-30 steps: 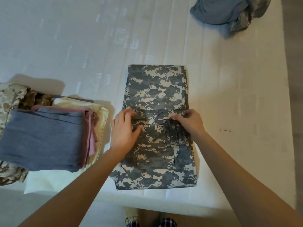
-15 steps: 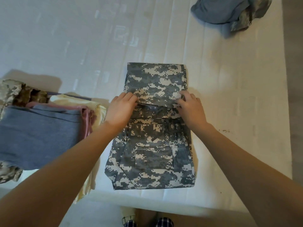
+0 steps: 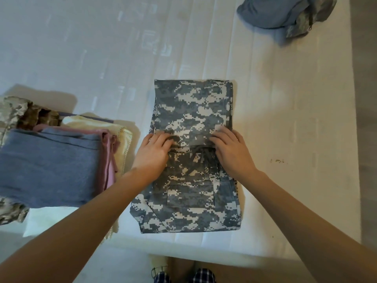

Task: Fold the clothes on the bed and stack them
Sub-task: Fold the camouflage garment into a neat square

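A grey digital-camouflage garment (image 3: 191, 107) lies folded into a long rectangle near the front edge of the white bed (image 3: 102, 58). Its far half is folded over toward me, and the edge of that flap runs across the middle. My left hand (image 3: 152, 154) rests on the left end of the flap edge, fingers lying over it. My right hand (image 3: 232, 154) presses the right end the same way. To the left stands a stack of folded clothes (image 3: 47, 166) with a grey-blue piece on top, pink and cream pieces below, and tan camouflage beneath.
An unfolded heap of grey-blue and camouflage clothing (image 3: 275, 13) lies at the bed's far right corner. The floor (image 3: 365, 119) runs along the bed's right side. My checked slippers (image 3: 202, 276) show below the front edge.
Both hands slid away from me, from the pocket area up to the flap edge, and now rest on it. The garment and the stack have stayed where they were.
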